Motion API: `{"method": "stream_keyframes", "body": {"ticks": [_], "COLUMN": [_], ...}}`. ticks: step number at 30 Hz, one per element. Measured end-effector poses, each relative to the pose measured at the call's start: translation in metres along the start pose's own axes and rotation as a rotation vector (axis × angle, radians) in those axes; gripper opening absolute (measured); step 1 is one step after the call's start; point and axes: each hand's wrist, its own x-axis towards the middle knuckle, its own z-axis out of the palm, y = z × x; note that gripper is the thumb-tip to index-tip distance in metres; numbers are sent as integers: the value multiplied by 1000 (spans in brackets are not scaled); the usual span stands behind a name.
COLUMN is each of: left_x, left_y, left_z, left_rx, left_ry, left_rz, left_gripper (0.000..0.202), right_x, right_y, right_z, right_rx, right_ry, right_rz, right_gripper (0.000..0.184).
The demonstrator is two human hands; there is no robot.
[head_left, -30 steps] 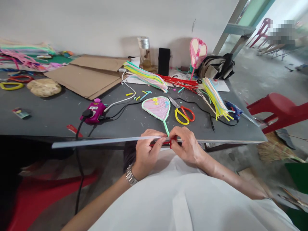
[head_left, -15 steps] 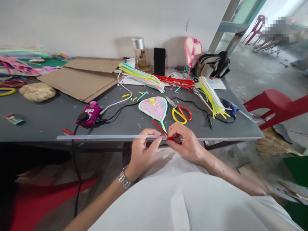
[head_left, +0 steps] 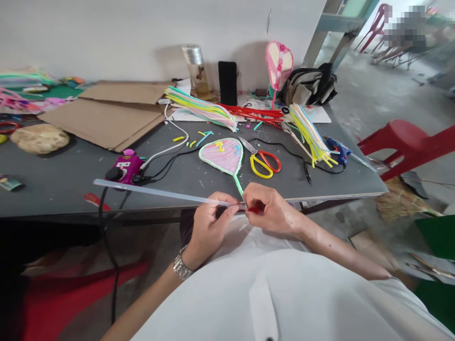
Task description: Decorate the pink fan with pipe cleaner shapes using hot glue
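Workroom, concrete floor (head_left: pixel 384 104), grey counter (head_left: pixel 60 196) crowded with craft strips (head_left: pixel 201 108): where's the action?

— Right at the counter's near edge. The left hand (head_left: pixel 213 229) has its fingers closed round a long clear rod (head_left: pixel 159 192), probably a hot-glue stick, which slants out past a purple power socket (head_left: pixel 125 168).

— And the right hand (head_left: pixel 270 208)?

— Clenched as well, its fingertips pinching a small red piece (head_left: pixel 254 210) at the rod's near end. Two hands that close suggest a fiddly spot, each steadying the other.

— That racket-shaped craft (head_left: pixel 222 155)?

— Pink-filled and green-rimmed, lying flat on the counter, its stem running down almost to the hands. Left lying there, it seems, because both hands are busy.

— Tools within reach?

— Red-and-yellow-handled scissors (head_left: pixel 265 164) just beside it, and a blue glue gun (head_left: pixel 337 152) farther right, by a bundle of yellow strips (head_left: pixel 309 135).
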Motion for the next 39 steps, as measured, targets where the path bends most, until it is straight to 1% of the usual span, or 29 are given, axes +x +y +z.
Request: {"method": "stream_keyframes", "body": {"ticks": [3, 6, 9, 11, 14, 18, 21, 23, 28, 35, 37, 39], "left_x": [0, 0, 2, 4, 5, 3, 1, 0, -2, -6, -5, -4], "left_y": [2, 3, 3, 1, 0, -1, -1, -2, -4, -7, -6, -4], "left_z": [2, 3, 2, 1, 0, 3, 5, 5, 2, 5, 5, 3], "left_rx": [9, -7, -12, -1, 59, 131, 186, 224, 297, 324, 320, 314], "left_ry": [13, 13, 84, 145, 176, 189, 186, 185, 178, 205, 210, 211], "left_rz": [11, -7, -46, -51, 9, 73, 89, 113, 172, 209, 210, 204], "left_gripper": [7, 7, 10, 11, 11, 12, 12, 11, 12, 11, 10, 10], "right_x": [-1, -2, -4, -4, -2, 5, 8, 8, 3, 1, 1, 2], "right_y": [-2, -1, 1, 1, -1, -5, -5, -5, -7, -5, -5, -7], "right_z": [-2, -4, -6, -7, -4, 7, 15, 18, 18, 17, 15, 12], "right_rx": [1, -21, -54, -68, -99, -112, -110, -164, -322, -428, -423, -353], "right_ry": [-20, -22, 23, 57, 90, 109, 114, 126, 117, 143, 133, 105], "right_rz": [-2, 0, 7, -9, -11, 87, 116, 96, -16, -34, -37, -27], "right_gripper": [25, 24, 17, 16, 20, 17, 15, 14, 18, 15, 16, 18]}}
